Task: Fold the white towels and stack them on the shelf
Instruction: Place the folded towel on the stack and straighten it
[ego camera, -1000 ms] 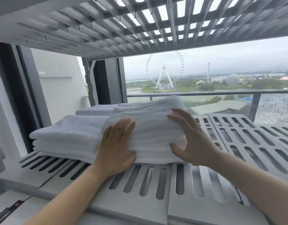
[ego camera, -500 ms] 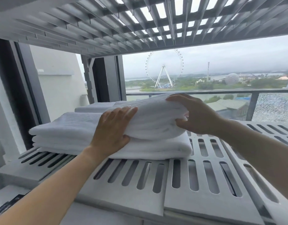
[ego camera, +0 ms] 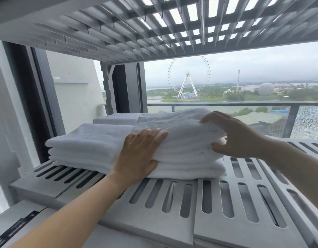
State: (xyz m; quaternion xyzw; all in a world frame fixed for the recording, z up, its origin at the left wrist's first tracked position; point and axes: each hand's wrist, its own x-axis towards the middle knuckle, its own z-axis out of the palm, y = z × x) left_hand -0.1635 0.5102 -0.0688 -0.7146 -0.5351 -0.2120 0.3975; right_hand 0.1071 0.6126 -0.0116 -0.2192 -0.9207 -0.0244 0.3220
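Note:
A folded white towel [ego camera: 188, 138] lies on top of a stack of folded white towels [ego camera: 86, 149] on the slotted grey shelf [ego camera: 226, 199]. My left hand [ego camera: 138, 154] grips the near left edge of the top towel, thumb under it and fingers over it. My right hand [ego camera: 235, 136] holds the towel's right end, fingers on top and thumb at the side. Another folded white towel [ego camera: 117, 119] lies behind the stack.
A second slotted shelf [ego camera: 154, 27] hangs close overhead. A dark window frame [ego camera: 38, 97] and the shelf's left post [ego camera: 4, 122] bound the left side. Behind the shelf runs a balcony railing [ego camera: 244, 105]. The shelf surface to the right of the towels is bare.
Both hands went from resting flat on the front of the top towel to gripping its two ends. The towel has been pushed a little further back on the stack.

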